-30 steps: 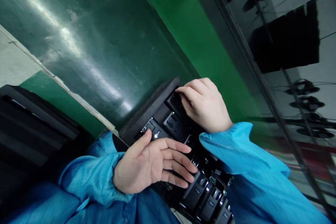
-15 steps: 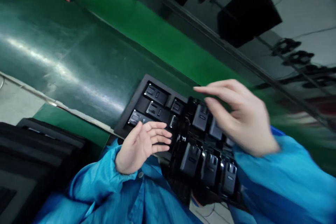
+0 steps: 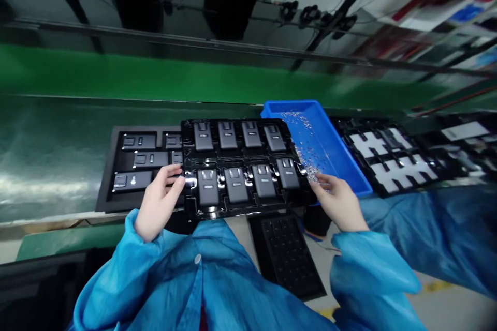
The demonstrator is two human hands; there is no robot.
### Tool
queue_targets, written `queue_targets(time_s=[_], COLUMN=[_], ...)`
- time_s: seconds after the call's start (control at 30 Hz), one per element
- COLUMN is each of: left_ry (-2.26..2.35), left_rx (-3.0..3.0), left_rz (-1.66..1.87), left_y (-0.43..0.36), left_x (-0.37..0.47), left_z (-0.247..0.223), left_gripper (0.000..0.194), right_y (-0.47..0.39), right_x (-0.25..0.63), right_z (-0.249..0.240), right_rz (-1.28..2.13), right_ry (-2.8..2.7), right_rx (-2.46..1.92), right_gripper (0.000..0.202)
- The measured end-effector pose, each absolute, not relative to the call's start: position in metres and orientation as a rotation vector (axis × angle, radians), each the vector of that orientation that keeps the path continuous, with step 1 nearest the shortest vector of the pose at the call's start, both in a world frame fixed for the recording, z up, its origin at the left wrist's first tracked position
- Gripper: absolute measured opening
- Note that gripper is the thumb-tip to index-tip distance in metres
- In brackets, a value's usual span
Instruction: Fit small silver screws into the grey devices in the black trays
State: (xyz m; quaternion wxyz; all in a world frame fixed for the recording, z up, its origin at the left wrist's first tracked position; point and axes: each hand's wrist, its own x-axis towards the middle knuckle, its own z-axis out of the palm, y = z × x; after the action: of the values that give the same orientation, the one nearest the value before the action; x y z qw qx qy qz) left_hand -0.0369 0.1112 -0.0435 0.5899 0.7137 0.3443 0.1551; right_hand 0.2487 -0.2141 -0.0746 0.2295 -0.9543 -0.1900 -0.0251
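A glossy black plastic tray (image 3: 217, 159) lies in front of me, with two rows of dark grey plug-in adapters (image 3: 236, 184) seated in its pockets. My left hand (image 3: 161, 199) grips its left edge, thumb and curled fingers at the rim. At the opposite edge, my right hand (image 3: 337, 200) pinches the rim, its fingertips partly out of sight. Under and beyond the tray's left side shows a matte black tray (image 3: 104, 186) holding more black adapters (image 3: 150, 159).
A blue bin (image 3: 337, 152) with small shiny metal pieces stands right behind the tray. Further right is a black tray with white inserts (image 3: 404, 170). Another person's blue sleeve (image 3: 438, 232) reaches in from the right. A dark tray (image 3: 289, 253) sits below the green bench's edge.
My view has swung to the right and levelled, bringing the blue bin in. Both hands were open and off the tray; now they are at its two side edges.
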Motion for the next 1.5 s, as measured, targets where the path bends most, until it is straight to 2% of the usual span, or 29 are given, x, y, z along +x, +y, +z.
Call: queue_targets(time_s=[0.27, 0.47, 0.7, 1.1, 1.33, 1.5], left_ry=[1.033, 1.167, 1.208, 1.304, 1.533, 1.590], left_rx=[2.023, 2.179, 2.199, 2.108, 2.197, 2.334], left_rz=[0.345, 0.349, 0.478, 0.672, 0.528, 0.361], left_y=[0.110, 0.113, 0.119, 0.163, 0.200, 0.219], left_x=[-0.013, 0.007, 0.015, -0.047, -0.085, -0.089], left_z=[-0.039, -0.046, -0.046, -0.019, -0.015, -0.029], left_gripper=[0.057, 0.053, 0.045, 0.045, 0.021, 0.021], right_y=[-0.202, -0.191, -0.189, -0.138, -0.090, -0.090], right_x=[0.259, 0.263, 0.248, 0.197, 0.165, 0.172], right_z=[-0.093, -0.085, -0.078, -0.062, -0.057, -0.037], right_rz=[0.194, 0.177, 0.110, 0.143, 0.272, 0.315], right_ry=[-0.333, -0.270, -0.222, -0.381, -0.594, -0.712], right_rx=[-2.460, -2.393, -2.279, -2.210, -2.444, -2.549], right_gripper=[0.047, 0.041, 0.050, 0.047, 0.031, 0.026])
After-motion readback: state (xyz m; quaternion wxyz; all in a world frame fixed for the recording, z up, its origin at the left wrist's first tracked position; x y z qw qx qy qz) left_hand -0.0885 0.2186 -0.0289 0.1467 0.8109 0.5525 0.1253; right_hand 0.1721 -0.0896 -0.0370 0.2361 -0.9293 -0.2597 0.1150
